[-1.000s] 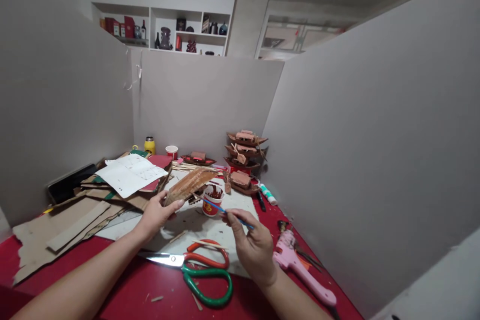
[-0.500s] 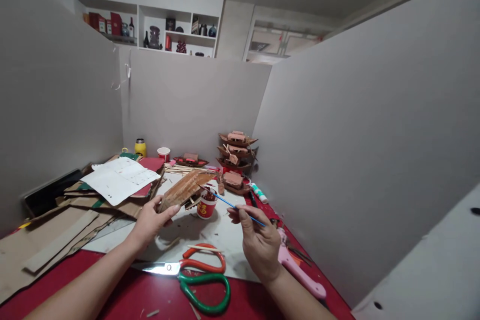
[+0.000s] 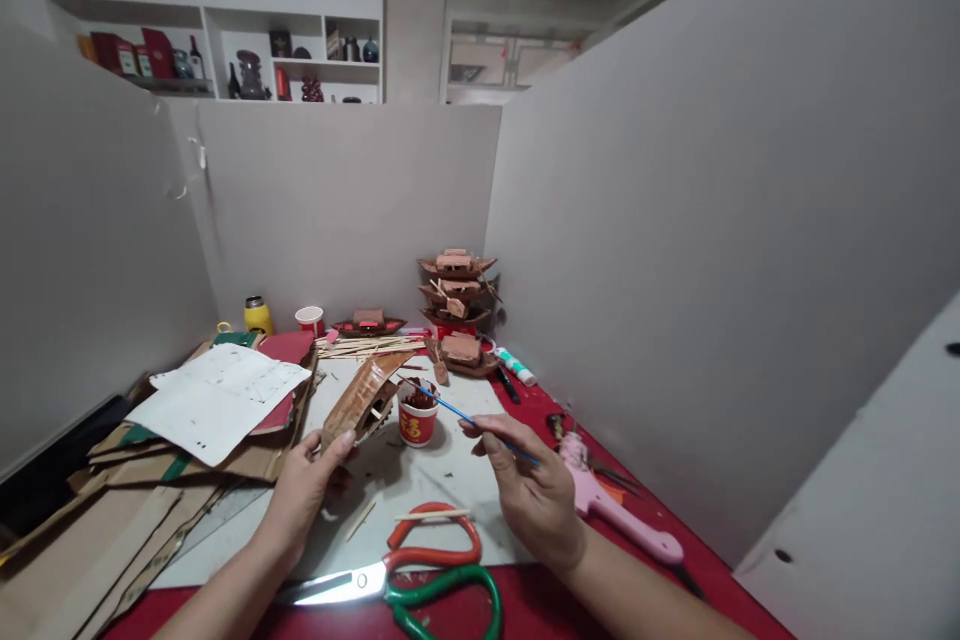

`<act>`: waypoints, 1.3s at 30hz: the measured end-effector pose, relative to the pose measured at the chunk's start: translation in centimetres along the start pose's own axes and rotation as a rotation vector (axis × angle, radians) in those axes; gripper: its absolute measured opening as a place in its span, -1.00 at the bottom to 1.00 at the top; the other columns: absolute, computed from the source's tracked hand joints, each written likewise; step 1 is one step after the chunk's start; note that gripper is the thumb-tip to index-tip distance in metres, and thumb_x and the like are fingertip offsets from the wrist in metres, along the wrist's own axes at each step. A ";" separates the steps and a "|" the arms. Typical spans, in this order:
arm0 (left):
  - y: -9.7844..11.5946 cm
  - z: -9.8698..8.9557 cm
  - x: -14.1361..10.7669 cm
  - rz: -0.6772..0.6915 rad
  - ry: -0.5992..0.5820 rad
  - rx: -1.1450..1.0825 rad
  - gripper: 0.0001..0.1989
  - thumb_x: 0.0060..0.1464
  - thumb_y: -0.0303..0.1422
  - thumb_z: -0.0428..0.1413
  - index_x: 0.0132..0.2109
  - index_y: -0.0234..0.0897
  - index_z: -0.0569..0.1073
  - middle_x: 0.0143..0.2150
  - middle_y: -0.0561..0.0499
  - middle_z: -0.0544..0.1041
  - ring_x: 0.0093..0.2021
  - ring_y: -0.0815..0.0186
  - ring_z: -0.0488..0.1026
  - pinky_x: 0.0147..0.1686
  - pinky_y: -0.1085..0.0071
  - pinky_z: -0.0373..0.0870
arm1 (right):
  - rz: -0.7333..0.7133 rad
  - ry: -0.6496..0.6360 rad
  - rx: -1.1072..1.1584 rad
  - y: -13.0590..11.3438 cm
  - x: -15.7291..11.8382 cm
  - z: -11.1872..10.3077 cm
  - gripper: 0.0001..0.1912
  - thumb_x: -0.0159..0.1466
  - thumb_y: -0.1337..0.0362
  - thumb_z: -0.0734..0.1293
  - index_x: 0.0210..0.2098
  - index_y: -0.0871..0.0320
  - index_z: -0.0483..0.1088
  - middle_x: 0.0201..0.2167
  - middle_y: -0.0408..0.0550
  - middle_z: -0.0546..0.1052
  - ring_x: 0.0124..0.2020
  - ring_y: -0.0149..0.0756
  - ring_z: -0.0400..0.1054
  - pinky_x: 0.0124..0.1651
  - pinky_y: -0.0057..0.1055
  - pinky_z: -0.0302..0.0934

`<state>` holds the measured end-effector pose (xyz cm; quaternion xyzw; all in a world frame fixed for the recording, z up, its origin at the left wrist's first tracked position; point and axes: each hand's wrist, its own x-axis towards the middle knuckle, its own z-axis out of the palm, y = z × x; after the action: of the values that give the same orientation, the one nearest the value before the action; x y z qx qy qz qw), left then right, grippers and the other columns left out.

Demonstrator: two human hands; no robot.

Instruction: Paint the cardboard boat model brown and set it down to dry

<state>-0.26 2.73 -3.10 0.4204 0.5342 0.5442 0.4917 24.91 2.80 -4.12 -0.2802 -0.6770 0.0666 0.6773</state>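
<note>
Head cam: two hands, one thing each. Left hand [image 3: 309, 490] has its thumb and fingers clamped round one brown model boat [image 3: 365, 398], tilted, far end up, just left of one red paper cup [image 3: 418, 412]. Right hand [image 3: 534, 485] pinches one blue brush [image 3: 465, 417], palm inward, tip near the boat. One pair of scissors [image 3: 364, 581] lies nearer, five more boats [image 3: 455, 265] sit at the far side.

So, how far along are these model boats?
The stacked boats look done: dark-brown hulls, roofs on. In hand: the left hand holds a lighter, patchy boat; the right hand holds a blue brush over the brown-smeared cup. Probably remaining: that boat's paler hull areas.
</note>
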 end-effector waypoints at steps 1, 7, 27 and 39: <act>-0.1 -0.1 0.1 -0.013 0.005 0.004 -0.40 -0.25 0.05 0.34 -0.21 -0.34 0.47 -0.37 -0.05 0.59 -0.58 0.38 0.40 -0.59 0.47 0.26 | -0.004 -0.010 0.004 0.0 -0.1 0.0 -0.75 0.35 0.40 0.30 -0.03 0.03 0.48 -0.25 -0.04 0.62 -0.29 -0.26 0.55 -0.31 -0.34 0.50; -0.9 -0.2 0.0 0.029 -0.062 0.042 -0.40 -0.21 0.00 0.35 -0.12 -0.32 0.46 -0.39 0.02 0.56 -0.54 0.40 0.40 -0.55 0.49 0.28 | -0.039 -0.020 0.029 -0.4 0.0 -0.2 -0.70 0.35 0.43 0.29 0.01 0.02 0.46 -0.18 0.00 0.62 -0.19 -0.22 0.55 -0.29 -0.30 0.51; 0.2 0.6 -2.2 0.148 -0.015 0.029 -0.43 -0.21 0.01 0.33 -0.14 -0.30 0.48 -0.31 -0.04 0.60 -0.51 0.36 0.42 -0.49 0.42 0.34 | -0.182 -0.088 0.097 -2.6 0.2 0.0 -0.73 0.37 0.42 0.25 0.01 0.02 0.41 -0.21 0.00 0.61 -0.21 -0.21 0.55 -0.29 -0.29 0.50; -0.2 0.1 -1.9 0.180 -0.029 0.053 -0.42 -0.14 0.02 0.31 -0.09 -0.32 0.47 -0.26 -0.08 0.62 -0.49 0.36 0.41 -0.48 0.44 0.34 | -0.132 -0.013 0.036 -2.0 0.9 -0.7 -0.76 0.38 0.41 0.24 -0.02 0.04 0.42 -0.21 -0.01 0.60 -0.23 -0.24 0.54 -0.29 -0.30 0.49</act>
<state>0.18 0.82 -3.17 0.4872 0.5014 0.5658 0.4371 25.05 1.37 -2.37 -0.2224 -0.6970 0.0360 0.6807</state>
